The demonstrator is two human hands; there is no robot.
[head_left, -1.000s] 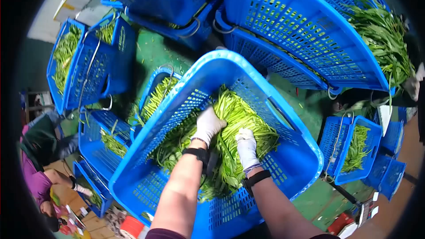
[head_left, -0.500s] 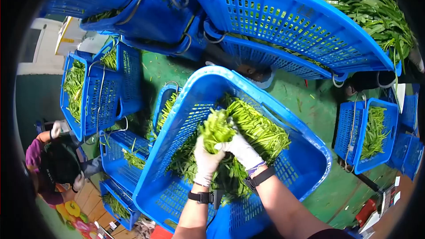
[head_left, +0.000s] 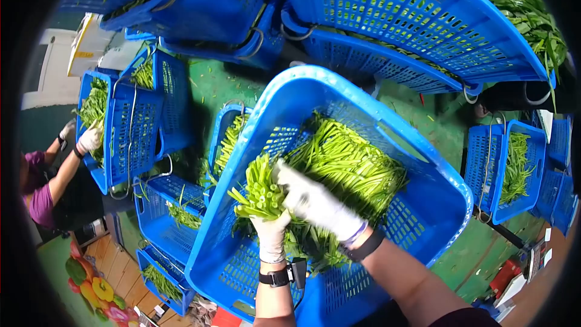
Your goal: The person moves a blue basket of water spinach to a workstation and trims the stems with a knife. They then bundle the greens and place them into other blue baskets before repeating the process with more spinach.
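Head view: left hand (head_left: 271,237) holds green stems (head_left: 259,184); right hand (head_left: 321,203) is blurry, can't tell its grip. Big basket (head_left: 431,209) has room at four o'clock.

The left hand (head_left: 271,227) wears a white glove (head_left: 272,249); a buckled black strap (head_left: 275,277) rings that wrist, bearing a small dark box (head_left: 298,271) with a thin cable (head_left: 302,295). The right hand (head_left: 307,198), blurred, is gloved in white too; its cuff (head_left: 355,233) is edged in purple; a black band (head_left: 367,246) circles the wrist; a dark sleeve (head_left: 465,318) shows farther up.
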